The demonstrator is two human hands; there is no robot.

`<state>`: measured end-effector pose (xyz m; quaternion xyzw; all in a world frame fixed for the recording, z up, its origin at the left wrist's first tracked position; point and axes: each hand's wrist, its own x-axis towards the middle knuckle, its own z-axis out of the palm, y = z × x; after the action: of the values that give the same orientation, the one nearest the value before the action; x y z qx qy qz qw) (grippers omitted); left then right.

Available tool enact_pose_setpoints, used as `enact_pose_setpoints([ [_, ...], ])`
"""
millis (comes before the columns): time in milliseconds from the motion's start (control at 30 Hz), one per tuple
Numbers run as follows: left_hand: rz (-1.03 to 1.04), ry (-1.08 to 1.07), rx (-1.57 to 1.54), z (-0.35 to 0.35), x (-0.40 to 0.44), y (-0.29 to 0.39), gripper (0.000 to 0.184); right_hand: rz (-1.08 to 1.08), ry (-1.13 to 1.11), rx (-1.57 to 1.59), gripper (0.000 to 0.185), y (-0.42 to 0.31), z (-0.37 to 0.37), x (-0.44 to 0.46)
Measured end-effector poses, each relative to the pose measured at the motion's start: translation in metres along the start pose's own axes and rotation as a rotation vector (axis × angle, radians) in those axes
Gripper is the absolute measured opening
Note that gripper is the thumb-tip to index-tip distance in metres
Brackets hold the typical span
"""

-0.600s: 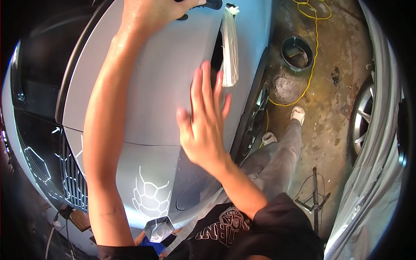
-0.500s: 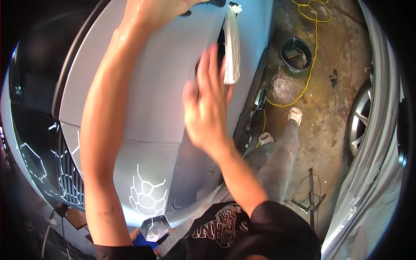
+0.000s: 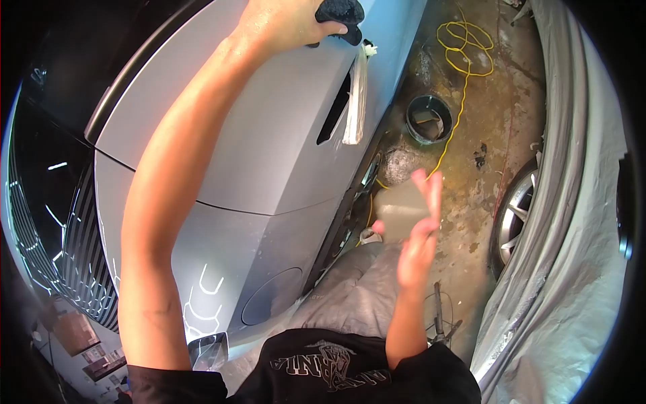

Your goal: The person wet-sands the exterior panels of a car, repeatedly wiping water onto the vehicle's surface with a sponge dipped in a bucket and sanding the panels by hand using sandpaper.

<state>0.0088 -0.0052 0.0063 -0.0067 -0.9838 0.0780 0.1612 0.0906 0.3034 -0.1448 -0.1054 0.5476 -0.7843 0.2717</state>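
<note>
My left grip [image 3: 286, 25] clasps a black pad [image 3: 343, 12] over the grey car panel [image 3: 276, 128], well in from its near edge; my right grip [image 3: 417, 252] holds a blurred grey sheet [image 3: 402, 212].

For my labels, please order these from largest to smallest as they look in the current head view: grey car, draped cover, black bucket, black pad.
1. Grey car
2. Draped cover
Below these, unranked: black bucket and black pad; they look close, and the left hand partly hides the pad.
</note>
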Motion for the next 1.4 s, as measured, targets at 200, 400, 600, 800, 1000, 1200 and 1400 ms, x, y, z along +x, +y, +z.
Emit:
enact_pose_setpoints([
  [200, -0.048, -0.049, -0.029, -0.004, 0.002, 0.000, 0.048, -0.050, 0.018, 0.293, 0.077, -0.041, 0.001, 0.068],
  [400, -0.033, -0.039, -0.046, -0.002, 0.004, -0.003, 0.048, -0.071, 0.207, 0.049, 0.078, -0.022, -0.003, 0.087],
  [600, -0.022, -0.015, -0.027, 0.001, 0.004, -0.005, 0.047, -0.222, 0.202, -0.348, 0.036, 0.003, -0.032, 0.096],
  [800, -0.026, 0.030, 0.087, 0.018, 0.000, -0.008, 0.050, -0.064, 0.345, -0.099, 0.023, 0.022, -0.055, 0.101],
  [1000, -0.036, 0.019, 0.076, 0.017, 0.002, -0.007, 0.051, 0.049, 0.158, 0.226, 0.027, 0.021, -0.040, 0.098],
  [1200, -0.072, -0.016, 0.097, 0.014, 0.005, -0.003, 0.052, -0.112, 0.334, 0.239, 0.028, -0.032, 0.019, 0.128],
  [1400, -0.098, 0.006, 0.052, 0.017, 0.004, -0.004, 0.052, 0.043, 0.124, 0.306, 0.027, -0.022, 0.031, 0.144],
])
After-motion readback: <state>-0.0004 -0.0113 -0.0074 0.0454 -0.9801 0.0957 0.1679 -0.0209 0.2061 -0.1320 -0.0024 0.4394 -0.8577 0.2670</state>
